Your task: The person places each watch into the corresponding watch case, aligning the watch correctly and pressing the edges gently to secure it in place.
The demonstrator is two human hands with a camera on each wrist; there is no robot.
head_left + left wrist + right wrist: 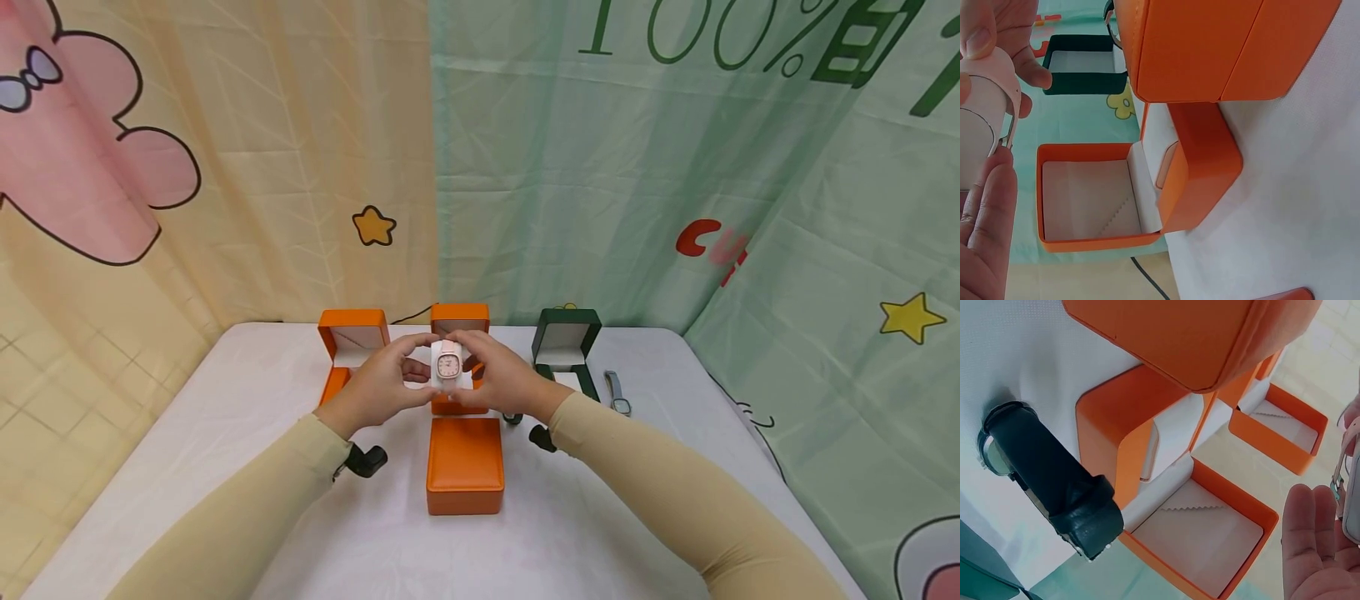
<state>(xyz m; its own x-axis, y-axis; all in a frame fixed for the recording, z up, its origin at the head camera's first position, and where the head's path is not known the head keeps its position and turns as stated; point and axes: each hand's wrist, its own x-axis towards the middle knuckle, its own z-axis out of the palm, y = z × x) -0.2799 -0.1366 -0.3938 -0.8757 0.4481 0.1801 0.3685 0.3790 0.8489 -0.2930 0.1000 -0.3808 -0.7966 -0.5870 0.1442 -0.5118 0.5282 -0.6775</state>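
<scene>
Both hands hold a watch with a pale pink strap, wrapped round a white watch cushion, above the table. On its left side my left hand grips the cushion between thumb and fingers. From the right, my right hand pinches the same piece. The strap and part of its buckle show in the left wrist view. Behind the hands stands an open orange watch box, its lid raised. A closed orange box lies nearer to me.
Another open orange box stands at the left and an open dark green box at the right. A watch with a grey-blue strap lies beside the green box. A black-strapped watch lies near the middle boxes. Curtains hang behind the table.
</scene>
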